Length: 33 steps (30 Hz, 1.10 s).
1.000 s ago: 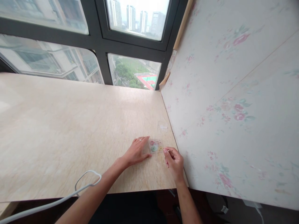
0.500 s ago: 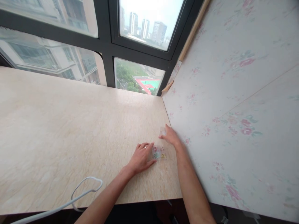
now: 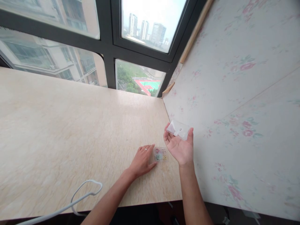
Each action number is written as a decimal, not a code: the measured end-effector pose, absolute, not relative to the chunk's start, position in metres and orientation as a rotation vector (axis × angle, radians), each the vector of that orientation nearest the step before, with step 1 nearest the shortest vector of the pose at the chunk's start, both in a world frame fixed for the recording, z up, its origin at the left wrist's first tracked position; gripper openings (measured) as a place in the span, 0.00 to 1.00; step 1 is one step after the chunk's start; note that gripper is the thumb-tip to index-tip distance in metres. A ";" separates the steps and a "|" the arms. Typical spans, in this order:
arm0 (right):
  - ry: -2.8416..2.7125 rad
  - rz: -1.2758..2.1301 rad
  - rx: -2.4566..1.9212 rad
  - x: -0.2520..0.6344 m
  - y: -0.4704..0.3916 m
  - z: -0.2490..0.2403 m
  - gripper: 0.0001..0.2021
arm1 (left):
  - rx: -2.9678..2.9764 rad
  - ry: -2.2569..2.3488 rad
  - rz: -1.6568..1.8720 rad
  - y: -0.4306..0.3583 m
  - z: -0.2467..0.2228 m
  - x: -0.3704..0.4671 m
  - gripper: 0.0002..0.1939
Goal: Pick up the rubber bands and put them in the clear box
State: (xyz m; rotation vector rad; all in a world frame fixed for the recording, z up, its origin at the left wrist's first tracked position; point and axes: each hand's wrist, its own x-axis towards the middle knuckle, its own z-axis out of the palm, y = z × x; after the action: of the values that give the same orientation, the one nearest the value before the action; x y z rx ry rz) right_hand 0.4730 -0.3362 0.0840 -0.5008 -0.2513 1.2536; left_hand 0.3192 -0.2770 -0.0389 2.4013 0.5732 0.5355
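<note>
Two bare hands are at work in the head view, around a small compartment box (image 3: 161, 154) on the marbled countertop (image 3: 82, 131). The box is clear and shallow, split into four cells of coloured loops: pink at the far left, paler pink at the far right, green at the near left, yellow at the near right. They could be little elastic bands, but from here they are too small to be sure. The box lies flat, its sides looking about equal, so no long axis stands out; its right side faces the floral wall (image 3: 234, 125).

The left hand (image 3: 143, 159) spans the box's left side, forefinger at the far corner and thumb at the near one, gripping it loosely between them. Beyond the box and to its right, the right hand (image 3: 179, 145) is turned palm up, pinching a clear cover (image 3: 178, 128) between thumb and fingers. That cover is a flat, shiny rectangle with a small dark mark near its middle. Its long axis runs across from fingers to thumb, dipping toward the thumb, and its broad face tips toward the wearer.

Well to the left of the box and nearer, a white cable (image 3: 61, 206) loops over the counter's edge.
</note>
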 end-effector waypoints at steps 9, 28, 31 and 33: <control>-0.429 1.371 -1.034 0.461 -0.363 0.075 0.37 | 2.096 0.646 0.837 -0.287 -0.010 0.295 0.36; -0.900 0.542 -1.504 0.465 -0.406 0.032 0.29 | 2.349 0.440 0.765 -0.280 0.032 0.308 0.34; -1.255 0.446 -1.684 0.479 -0.420 0.020 0.34 | 2.373 0.391 0.661 -0.274 0.026 0.318 0.34; -1.356 0.476 -1.765 0.487 -0.426 0.010 0.35 | 2.391 0.362 0.615 -0.269 0.019 0.325 0.35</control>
State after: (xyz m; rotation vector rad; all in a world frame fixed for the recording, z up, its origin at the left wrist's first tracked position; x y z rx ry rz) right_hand 0.4869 -0.4256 0.0102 -1.7649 -1.3561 0.4762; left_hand 0.3250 -0.2695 0.0192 2.3912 0.3616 0.6150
